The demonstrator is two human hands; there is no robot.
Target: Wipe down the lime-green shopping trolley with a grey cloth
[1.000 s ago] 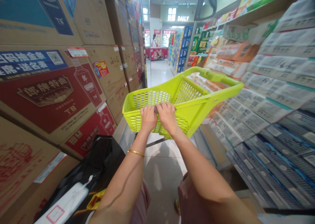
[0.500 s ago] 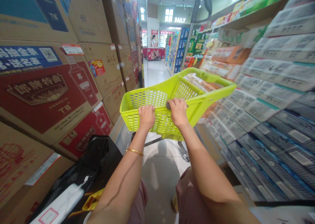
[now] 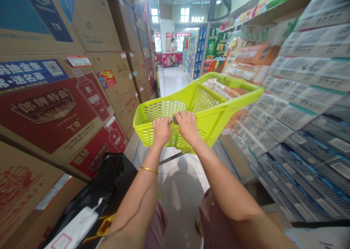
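Observation:
A lime-green plastic shopping cart [image 3: 218, 121] with a slotted basket stands sideways before me. My left hand [image 3: 162, 130] is closed over the near rim of its basket, left of centre. My right hand [image 3: 186, 125] is closed on the same rim, just right of the left hand. A small dark grey thing [image 3: 175, 120] pokes out from under the right hand's fingers; most of it is hidden and its kind is unclear.
Stacked cardboard cartons [image 3: 49, 106] line the left side, with a black bag [image 3: 109, 179] at their foot. Stacks of packaged goods [image 3: 314, 59] rise on the right. Tiled floor [image 3: 173, 79] runs between shelves ahead.
My right hand has slid left along the basket rim with the dark grey thing, ending close to my left hand. The left hand and the cart have hardly moved.

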